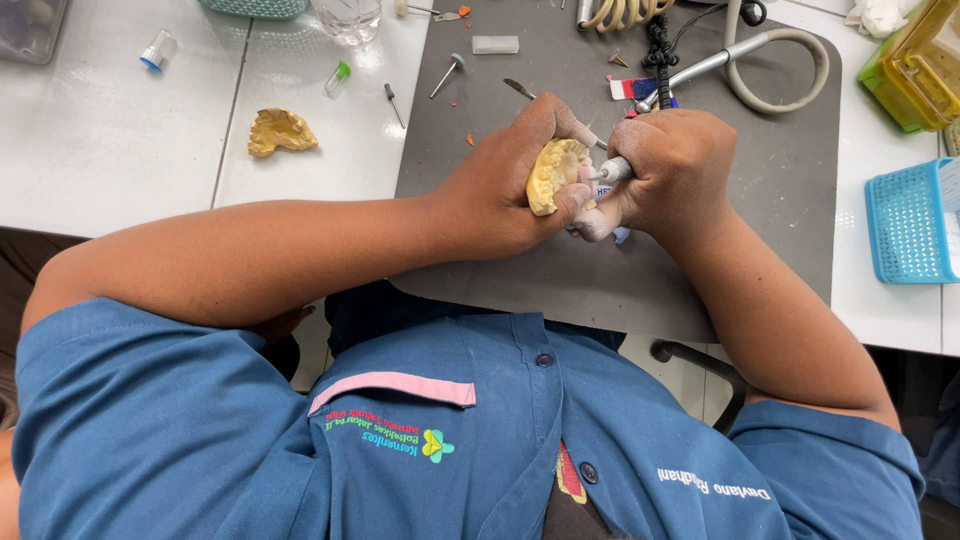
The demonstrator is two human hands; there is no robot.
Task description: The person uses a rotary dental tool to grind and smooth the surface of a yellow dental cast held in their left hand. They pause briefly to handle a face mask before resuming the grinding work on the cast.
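A: What lies nearest the camera?

B: The person's blue shirt (420, 430), with both forearms reaching out from it over a grey mat (780, 210) on the white tabletop (110, 140).

A: And the hands?

B: The left hand (500, 190) is curled closed around a yellow dental cast (553, 172), thumb and fingers wrapped about it so the tooth row faces right. The right hand (675, 170) is closed in a fist on a silver handpiece (612, 170), whose tip touches the cast. Both hands are pressed together above the middle of the mat, and the fingertips look dusted white.

A: What is beyond them?

B: Behind the right hand a grey hose (790, 85) loops across the mat, with a black coiled cable (657, 50) beside it. A few small burs (447, 75) lie near the mat's left edge. Off the mat to the left, a second yellow cast (280, 131) rests on the tabletop. At the right edge stands a blue basket (910, 222), and farther back a yellow box (915, 65).
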